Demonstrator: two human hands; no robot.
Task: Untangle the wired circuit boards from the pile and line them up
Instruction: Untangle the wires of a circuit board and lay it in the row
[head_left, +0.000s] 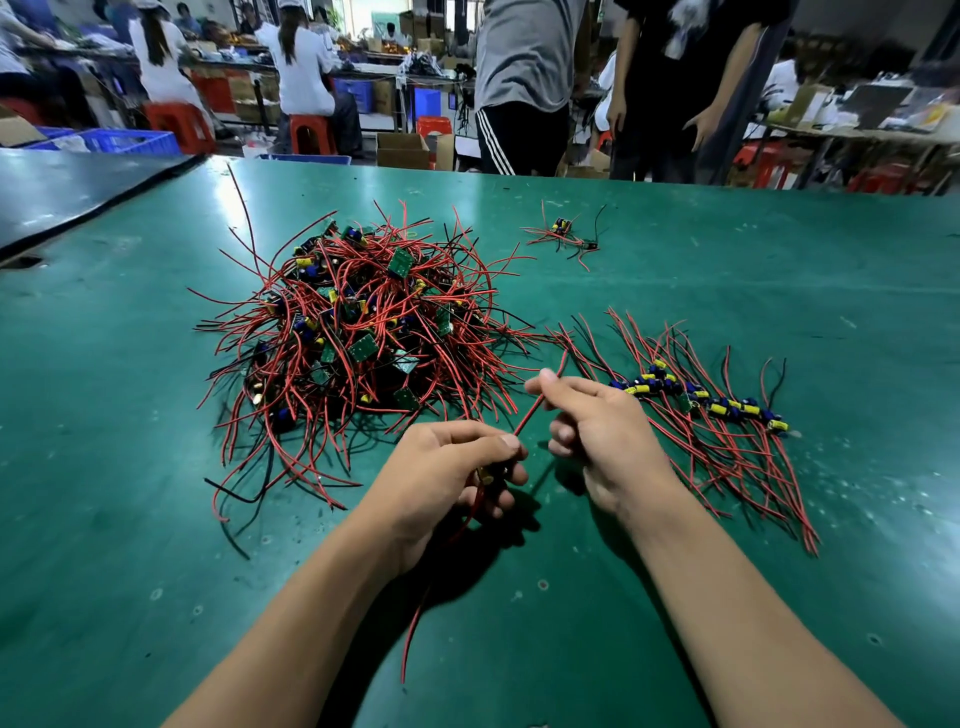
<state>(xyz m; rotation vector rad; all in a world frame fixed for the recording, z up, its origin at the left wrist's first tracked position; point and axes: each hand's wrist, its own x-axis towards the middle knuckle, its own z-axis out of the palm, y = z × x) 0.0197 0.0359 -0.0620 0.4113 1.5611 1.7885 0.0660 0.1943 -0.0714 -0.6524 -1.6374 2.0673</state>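
- My left hand (447, 467) curls round one board (487, 474), mostly hidden by my fingers.
- My right hand (597, 421) pinches its red wire (530, 413) between thumb and forefinger.
- The tangled pile (353, 332) sits on the green table (779, 270), left of my hands.
- A row of boards (701, 400) lies to the right.
- A small clump (563, 236) lies farther back.
- Two people (524, 78) stand at the far edge.
- Beyond them, workers sit on red stools (179, 124) near blue crates (124, 140) and cardboard boxes (400, 148).

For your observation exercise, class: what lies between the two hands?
A red wire, held by the left hand and pinched by the right hand, seen in the head view.
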